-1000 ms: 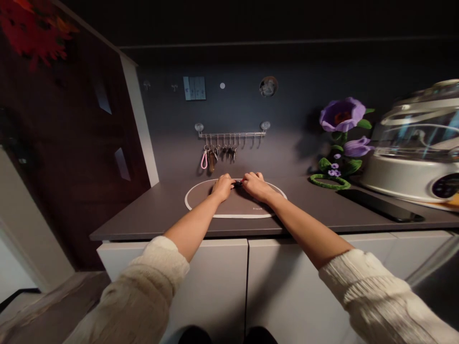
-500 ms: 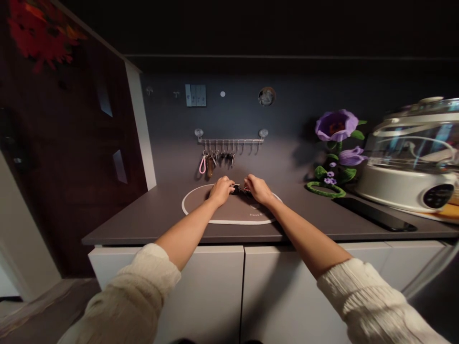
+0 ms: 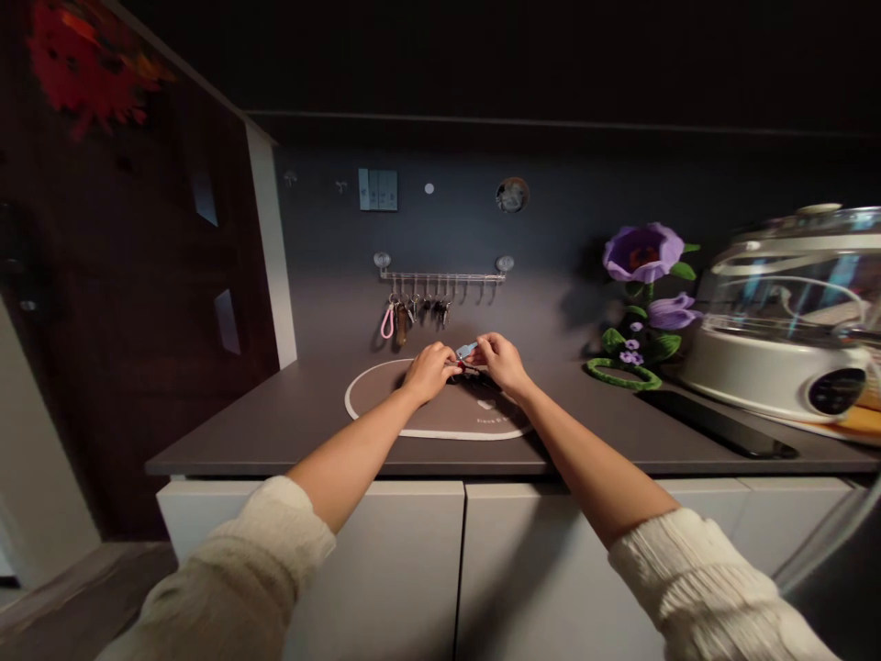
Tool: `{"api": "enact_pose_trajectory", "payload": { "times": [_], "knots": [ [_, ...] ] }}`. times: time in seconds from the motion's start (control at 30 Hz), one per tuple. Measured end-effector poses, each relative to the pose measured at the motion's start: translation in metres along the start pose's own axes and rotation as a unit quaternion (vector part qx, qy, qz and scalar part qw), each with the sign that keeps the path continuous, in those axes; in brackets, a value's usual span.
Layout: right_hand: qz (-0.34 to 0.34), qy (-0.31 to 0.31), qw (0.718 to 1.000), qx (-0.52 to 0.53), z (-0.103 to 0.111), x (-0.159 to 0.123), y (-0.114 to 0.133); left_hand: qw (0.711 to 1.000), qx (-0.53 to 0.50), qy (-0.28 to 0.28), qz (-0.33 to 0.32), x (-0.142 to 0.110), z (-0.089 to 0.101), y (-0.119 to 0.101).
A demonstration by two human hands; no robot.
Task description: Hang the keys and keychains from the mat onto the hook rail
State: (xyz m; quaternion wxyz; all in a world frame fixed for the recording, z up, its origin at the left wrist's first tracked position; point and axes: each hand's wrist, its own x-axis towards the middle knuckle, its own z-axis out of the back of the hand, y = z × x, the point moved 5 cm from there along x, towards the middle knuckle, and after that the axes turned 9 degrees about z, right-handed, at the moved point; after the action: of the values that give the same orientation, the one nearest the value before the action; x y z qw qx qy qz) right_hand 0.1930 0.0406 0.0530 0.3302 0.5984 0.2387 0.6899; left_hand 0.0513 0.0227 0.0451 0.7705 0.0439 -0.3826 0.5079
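Both hands work close together just above an oval brown mat (image 3: 385, 395) with a white rim. My right hand (image 3: 501, 360) pinches a small light-blue tag-like piece (image 3: 466, 351), whose exact kind I cannot make out. My left hand (image 3: 428, 371) is closed at the fingertips on a small dark thing with a red spot, partly hidden by the fingers. More dark bits (image 3: 474, 375) show between and beneath the hands; their shape is unclear. Behind them, several keys (image 3: 440, 310), a pink loop strap (image 3: 387, 321) and a brown fob (image 3: 401, 325) hang from a clear hook rail (image 3: 440, 276).
The mat lies on a dark countertop (image 3: 275, 422) above white cabinet doors (image 3: 385, 560). To the right stand a purple fabric flower (image 3: 643, 252) with a green ring base, a black phone-like slab (image 3: 719, 424) and a white appliance (image 3: 771, 358). A dark door (image 3: 158, 349) is at left.
The light-blue piece has come into view at my right fingertips, which are lifted slightly from the dark things. My left hand stays close beside it. The whole view has tilted slightly.
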Motion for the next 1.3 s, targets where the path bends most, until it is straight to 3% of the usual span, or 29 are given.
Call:
{"api": "enact_pose_trajectory", "payload": {
  "times": [0.2, 0.57, 0.93, 1.3],
  "knots": [
    [-0.037, -0.020, 0.988, 0.149, -0.002, 0.000, 0.005, 1.000, 0.011, -0.010, -0.011, 0.000, -0.001, -0.002],
    [-0.037, -0.022, 0.960, 0.277, -0.001, 0.003, 0.009, 0.999, -0.003, -0.028, -0.029, 0.000, 0.001, -0.008],
    [-0.068, -0.060, 0.945, 0.315, 0.001, 0.002, 0.014, 0.998, -0.028, -0.052, -0.012, 0.002, 0.005, -0.007],
    [-0.108, -0.088, 0.944, 0.298, 0.006, 0.002, 0.001, 0.970, -0.185, -0.139, 0.070, 0.009, 0.024, 0.014]
  ]
}}
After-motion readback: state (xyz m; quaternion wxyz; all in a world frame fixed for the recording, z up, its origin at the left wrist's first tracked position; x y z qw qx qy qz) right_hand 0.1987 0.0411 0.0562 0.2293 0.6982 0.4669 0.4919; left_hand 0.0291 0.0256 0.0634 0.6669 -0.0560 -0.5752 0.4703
